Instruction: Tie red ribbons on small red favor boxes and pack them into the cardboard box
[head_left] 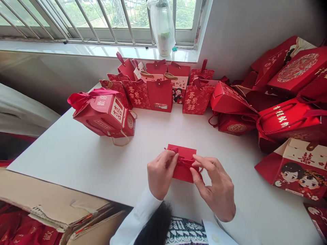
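Observation:
On the white table in front of me lies a small red gift box (184, 174) with a thin dark red ribbon (184, 161) across its top. My left hand (161, 172) is closed in a pinch at the box's left side, with a bit of the ribbon at its fingertips. At the right edge, my right hand (214, 182) has its thumb and index finger apart, close to the ribbon. A ribbon end shows just beyond those fingers. Part of the box is covered by both hands.
A larger red gift box (102, 114) with a bow stands at left. Several small red gift bags (159, 95) line the back by the window. Red boxes (283, 119) pile up at right. An opened cardboard carton (51, 194) sits below the table's left edge.

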`<action>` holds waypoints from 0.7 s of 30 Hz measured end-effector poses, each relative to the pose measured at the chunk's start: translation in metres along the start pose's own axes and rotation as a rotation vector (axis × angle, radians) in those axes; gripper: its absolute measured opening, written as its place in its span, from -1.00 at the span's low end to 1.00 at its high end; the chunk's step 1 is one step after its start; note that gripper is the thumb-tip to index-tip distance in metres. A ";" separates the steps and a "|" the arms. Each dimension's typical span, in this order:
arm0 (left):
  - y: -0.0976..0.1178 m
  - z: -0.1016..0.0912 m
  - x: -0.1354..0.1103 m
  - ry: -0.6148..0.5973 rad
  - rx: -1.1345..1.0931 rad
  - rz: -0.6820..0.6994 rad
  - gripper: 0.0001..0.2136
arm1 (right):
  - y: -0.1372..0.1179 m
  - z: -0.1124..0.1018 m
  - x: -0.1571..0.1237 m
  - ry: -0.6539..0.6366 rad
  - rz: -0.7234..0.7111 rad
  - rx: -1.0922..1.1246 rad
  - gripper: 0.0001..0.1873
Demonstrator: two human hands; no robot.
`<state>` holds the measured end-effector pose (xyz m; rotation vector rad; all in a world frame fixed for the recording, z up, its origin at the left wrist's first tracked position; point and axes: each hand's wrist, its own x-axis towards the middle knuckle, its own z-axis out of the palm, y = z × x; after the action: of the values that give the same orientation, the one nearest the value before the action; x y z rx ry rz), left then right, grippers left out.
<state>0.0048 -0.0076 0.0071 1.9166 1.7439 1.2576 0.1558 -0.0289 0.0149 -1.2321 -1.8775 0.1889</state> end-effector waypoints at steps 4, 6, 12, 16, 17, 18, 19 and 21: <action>0.000 -0.013 -0.004 -0.021 -0.088 -0.104 -0.87 | 0.003 -0.007 0.006 0.056 0.165 0.102 -0.64; -0.002 -0.018 -0.006 -0.001 -0.095 -0.149 -0.84 | 0.009 -0.010 0.008 0.019 0.226 0.116 -0.75; -0.008 -0.019 0.004 0.020 -0.027 -0.246 -0.81 | 0.027 -0.019 0.011 -0.232 0.324 0.224 -0.70; -0.007 -0.016 0.014 -0.158 0.003 -0.162 -0.84 | 0.028 -0.019 0.018 -0.312 0.332 0.252 -0.88; -0.006 -0.016 0.014 -0.174 0.007 -0.134 -0.89 | 0.027 -0.017 0.020 -0.296 0.353 0.266 -0.89; -0.006 -0.015 0.014 -0.181 0.006 -0.113 -0.93 | 0.026 -0.015 0.024 -0.273 0.386 0.292 -0.85; -0.006 -0.015 0.014 -0.179 0.000 -0.099 -0.95 | 0.025 -0.012 0.027 -0.253 0.426 0.329 -0.81; -0.005 -0.016 0.012 -0.165 -0.020 -0.085 -0.92 | 0.023 -0.006 0.033 -0.231 0.500 0.400 -0.77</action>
<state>-0.0115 -0.0009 0.0178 1.8571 1.7035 1.0517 0.1711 0.0079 0.0248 -1.4106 -1.5746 0.9636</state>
